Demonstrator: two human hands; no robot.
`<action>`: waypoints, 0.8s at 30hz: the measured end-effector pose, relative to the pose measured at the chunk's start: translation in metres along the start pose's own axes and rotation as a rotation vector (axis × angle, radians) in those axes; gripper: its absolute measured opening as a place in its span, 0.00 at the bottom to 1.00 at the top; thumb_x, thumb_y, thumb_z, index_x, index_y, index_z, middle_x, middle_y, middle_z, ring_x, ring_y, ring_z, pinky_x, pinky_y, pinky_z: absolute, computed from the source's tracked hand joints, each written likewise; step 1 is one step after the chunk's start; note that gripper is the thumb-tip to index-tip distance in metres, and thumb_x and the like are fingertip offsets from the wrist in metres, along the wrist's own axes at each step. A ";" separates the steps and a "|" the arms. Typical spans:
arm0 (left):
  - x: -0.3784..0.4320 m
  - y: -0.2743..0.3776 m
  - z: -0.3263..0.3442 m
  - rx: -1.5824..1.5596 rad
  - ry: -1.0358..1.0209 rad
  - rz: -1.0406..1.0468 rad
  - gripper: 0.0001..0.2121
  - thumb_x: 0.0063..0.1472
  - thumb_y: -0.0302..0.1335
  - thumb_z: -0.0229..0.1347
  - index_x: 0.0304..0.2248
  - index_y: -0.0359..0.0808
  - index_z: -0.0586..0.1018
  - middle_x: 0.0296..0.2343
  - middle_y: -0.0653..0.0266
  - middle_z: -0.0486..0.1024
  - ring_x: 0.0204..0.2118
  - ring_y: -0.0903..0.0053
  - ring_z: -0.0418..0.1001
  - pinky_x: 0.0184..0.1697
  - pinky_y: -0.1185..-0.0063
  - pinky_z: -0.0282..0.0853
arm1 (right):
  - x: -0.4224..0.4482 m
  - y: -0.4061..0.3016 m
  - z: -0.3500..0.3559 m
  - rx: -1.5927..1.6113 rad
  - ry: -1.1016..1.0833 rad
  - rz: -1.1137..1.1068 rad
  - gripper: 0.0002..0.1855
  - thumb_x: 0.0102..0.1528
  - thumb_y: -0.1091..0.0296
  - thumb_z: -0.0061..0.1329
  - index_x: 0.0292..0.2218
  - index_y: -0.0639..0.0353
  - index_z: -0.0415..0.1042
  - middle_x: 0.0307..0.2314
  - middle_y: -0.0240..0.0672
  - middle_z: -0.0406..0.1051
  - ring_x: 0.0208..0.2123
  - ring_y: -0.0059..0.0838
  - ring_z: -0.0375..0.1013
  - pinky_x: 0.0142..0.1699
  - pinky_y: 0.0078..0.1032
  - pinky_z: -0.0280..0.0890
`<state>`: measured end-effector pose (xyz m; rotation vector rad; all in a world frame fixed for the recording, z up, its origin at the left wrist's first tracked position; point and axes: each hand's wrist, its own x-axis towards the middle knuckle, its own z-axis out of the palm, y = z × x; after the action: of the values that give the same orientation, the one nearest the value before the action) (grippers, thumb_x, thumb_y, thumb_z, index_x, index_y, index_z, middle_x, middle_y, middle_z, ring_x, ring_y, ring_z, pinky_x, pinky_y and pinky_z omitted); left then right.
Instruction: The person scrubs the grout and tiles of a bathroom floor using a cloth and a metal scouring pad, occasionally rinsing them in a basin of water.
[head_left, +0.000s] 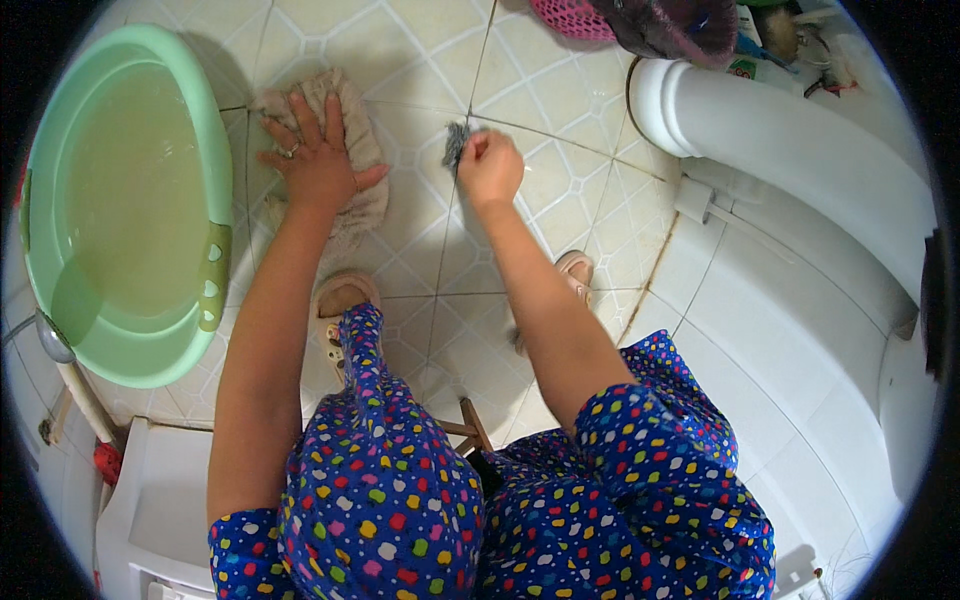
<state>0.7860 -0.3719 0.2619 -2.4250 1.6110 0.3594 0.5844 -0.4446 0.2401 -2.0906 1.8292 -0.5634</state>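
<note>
My left hand (319, 161) lies flat with its fingers spread on a crumpled beige cloth (366, 142), which rests on the tiled floor (405, 247). A ring circles one of its fingers. To the right, my right hand (496, 171) has its fingers curled around a grey fibrous scouring pad (454, 145), held down at the floor beside a dark tile joint. Part of the pad is hidden by the fingers.
A green plastic basin (215, 135) of cloudy water stands at left, near a shower head (54, 337). A thick white pipe (787, 112) curves along the right. Pink mesh (574, 19) sits at the top. A wooden stool leg (475, 424) shows between my slippered feet; a white plastic unit (169, 487) stands lower left.
</note>
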 end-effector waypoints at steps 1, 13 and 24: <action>-0.003 -0.002 0.003 0.028 -0.040 0.001 0.53 0.43 0.65 0.49 0.61 0.43 0.41 0.59 0.42 0.30 0.57 0.31 0.36 0.47 0.40 0.49 | -0.020 0.001 0.006 0.009 -0.006 0.000 0.02 0.43 0.74 0.50 0.23 0.58 0.69 0.23 0.41 0.70 0.25 0.42 0.70 0.30 0.36 0.64; 0.002 -0.006 -0.005 -0.083 0.038 0.026 0.56 0.40 0.64 0.53 0.61 0.45 0.38 0.59 0.44 0.27 0.57 0.31 0.30 0.47 0.38 0.46 | -0.006 -0.016 -0.014 -0.016 -0.015 0.056 0.02 0.45 0.72 0.48 0.22 0.58 0.69 0.23 0.43 0.69 0.26 0.44 0.69 0.31 0.37 0.64; -0.002 0.007 -0.007 0.022 -0.028 0.008 0.54 0.42 0.66 0.49 0.61 0.45 0.39 0.59 0.42 0.28 0.57 0.31 0.34 0.47 0.41 0.50 | 0.000 -0.007 -0.016 0.038 0.002 0.090 0.03 0.43 0.73 0.49 0.20 0.57 0.69 0.20 0.40 0.69 0.23 0.42 0.69 0.30 0.35 0.64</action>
<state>0.7798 -0.3748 0.2687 -2.3872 1.6052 0.3739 0.5828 -0.4427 0.2569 -1.9724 1.8878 -0.5723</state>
